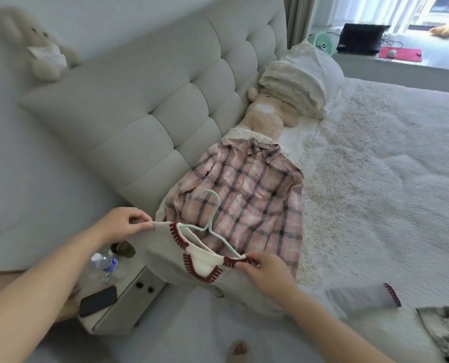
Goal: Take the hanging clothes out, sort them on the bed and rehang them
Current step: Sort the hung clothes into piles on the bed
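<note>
I hold a grey sweater with dark red stitched trim by its two shoulders, above the near edge of the bed. My left hand pinches the left shoulder. My right hand pinches the right shoulder, at one end of a pale green hanger that sits in the neckline with its hook up. One sweater sleeve trails across the bed to the right. A pink plaid shirt lies flat on the bed beyond the sweater.
A tufted headboard runs along the left. Pillows and a plush toy lie at the bed's head. A white nightstand below holds a water bottle and a phone. Another garment shows at the lower right.
</note>
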